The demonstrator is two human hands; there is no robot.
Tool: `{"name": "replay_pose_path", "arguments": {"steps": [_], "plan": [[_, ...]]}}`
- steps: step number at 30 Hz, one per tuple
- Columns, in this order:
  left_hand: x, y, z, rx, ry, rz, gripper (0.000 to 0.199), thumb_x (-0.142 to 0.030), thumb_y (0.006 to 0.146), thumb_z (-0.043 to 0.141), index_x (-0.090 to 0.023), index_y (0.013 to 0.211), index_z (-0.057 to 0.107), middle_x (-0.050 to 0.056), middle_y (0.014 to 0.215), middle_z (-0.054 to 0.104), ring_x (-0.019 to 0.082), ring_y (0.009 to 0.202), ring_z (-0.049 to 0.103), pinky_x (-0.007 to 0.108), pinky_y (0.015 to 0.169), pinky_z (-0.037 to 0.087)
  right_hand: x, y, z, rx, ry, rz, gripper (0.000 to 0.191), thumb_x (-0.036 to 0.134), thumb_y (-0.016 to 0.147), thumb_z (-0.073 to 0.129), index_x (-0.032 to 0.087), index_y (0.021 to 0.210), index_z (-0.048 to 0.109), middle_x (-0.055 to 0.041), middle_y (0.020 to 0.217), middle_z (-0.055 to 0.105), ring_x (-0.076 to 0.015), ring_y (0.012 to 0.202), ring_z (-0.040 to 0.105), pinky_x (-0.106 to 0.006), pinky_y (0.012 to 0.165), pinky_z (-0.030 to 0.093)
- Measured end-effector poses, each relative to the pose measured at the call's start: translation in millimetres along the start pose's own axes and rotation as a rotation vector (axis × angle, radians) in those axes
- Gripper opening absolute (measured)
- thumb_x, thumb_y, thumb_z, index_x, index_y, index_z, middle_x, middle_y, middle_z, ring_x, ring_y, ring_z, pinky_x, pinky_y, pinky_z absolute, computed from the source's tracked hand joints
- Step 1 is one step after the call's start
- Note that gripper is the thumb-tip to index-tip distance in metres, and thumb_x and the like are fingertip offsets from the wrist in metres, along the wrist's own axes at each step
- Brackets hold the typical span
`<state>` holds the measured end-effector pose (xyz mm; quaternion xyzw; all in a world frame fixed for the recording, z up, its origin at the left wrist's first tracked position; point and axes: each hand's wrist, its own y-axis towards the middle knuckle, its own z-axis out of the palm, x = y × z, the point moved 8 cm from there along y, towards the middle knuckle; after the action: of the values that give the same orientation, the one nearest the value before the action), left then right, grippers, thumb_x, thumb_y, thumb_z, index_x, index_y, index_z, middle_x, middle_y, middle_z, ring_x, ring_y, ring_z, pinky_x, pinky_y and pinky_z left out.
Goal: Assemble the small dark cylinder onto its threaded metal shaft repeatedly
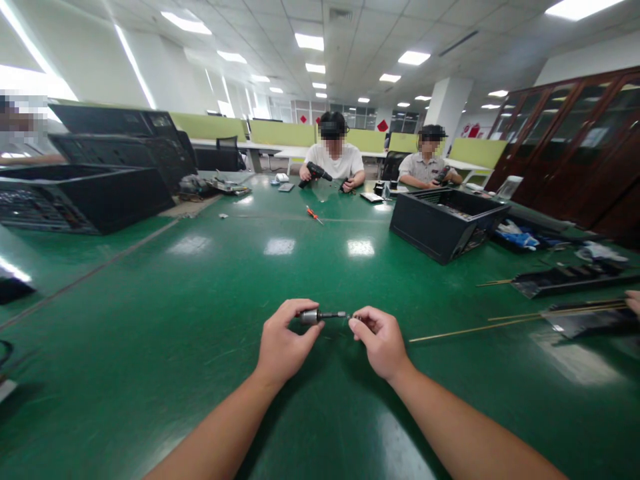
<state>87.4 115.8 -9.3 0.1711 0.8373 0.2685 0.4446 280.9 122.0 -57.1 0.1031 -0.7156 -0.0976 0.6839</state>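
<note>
Just above the green table (240, 267), near the middle of the view, my left hand (286, 339) grips a metal cylinder (310, 317) between thumb and fingers. A thin dark shaft (333, 315) extends from the cylinder toward the right. At the shaft's tip, my right hand (381, 340) pinches a small metallic piece (354, 318), too small to make out. Whether this piece touches the shaft I cannot tell.
An orange screwdriver (313, 214) lies farther back. Black computer cases stand at the left (100, 200) and right (425, 223). Thin brass-coloured rods (460, 332) lie right of my hands, near another person's hand (633, 301). Across the table, one person holds a drill (318, 171).
</note>
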Motion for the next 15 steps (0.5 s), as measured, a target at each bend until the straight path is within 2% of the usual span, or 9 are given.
{"name": "replay_pose_path", "arguments": {"steps": [6,10,13,15], "plan": [[16.8,1.9,-3.8,-0.035,0.023,-0.222,0.032,-0.037,0.071,0.078,-0.022,0.097,0.07,0.004,0.096,0.071,0.022,0.091,0.065,0.038,0.088,0.051,-1.2,1.3,3.6,0.027,0.045,0.026,0.02,0.034,0.082,0.065,0.015,0.077,0.066,0.0008,0.064,0.057,-0.0132,0.057,0.051,-0.025,0.058,0.041],[26.7,0.1,-3.7,-0.082,-0.242,-0.41,0.047,-0.044,0.069,0.079,-0.016,0.104,0.066,0.007,0.091,0.073,0.021,0.082,0.068,0.034,0.08,0.054,1.6,1.8,5.0,0.034,0.066,0.019,0.019,0.034,0.081,0.065,0.015,0.077,0.065,0.0005,0.065,0.057,-0.0127,0.057,0.051,-0.025,0.057,0.042],[31.1,0.6,-20.4,-0.2,-0.427,-0.496,0.053,-0.043,0.067,0.081,-0.014,0.107,0.062,0.01,0.099,0.073,0.021,0.088,0.069,0.031,0.082,0.054,4.2,2.0,5.8,0.036,0.053,0.006,0.02,0.035,0.081,0.065,0.016,0.075,0.064,0.0009,0.063,0.056,-0.0129,0.057,0.051,-0.025,0.057,0.042],[33.4,1.3,-44.4,-0.25,-0.441,-0.526,0.055,-0.045,0.067,0.081,-0.014,0.108,0.062,0.011,0.104,0.072,0.021,0.092,0.069,0.029,0.081,0.055,5.2,2.3,6.4,0.036,0.043,0.004,0.021,0.036,0.081,0.065,0.016,0.075,0.064,0.0012,0.062,0.055,-0.0128,0.056,0.051,-0.025,0.057,0.042]]}}
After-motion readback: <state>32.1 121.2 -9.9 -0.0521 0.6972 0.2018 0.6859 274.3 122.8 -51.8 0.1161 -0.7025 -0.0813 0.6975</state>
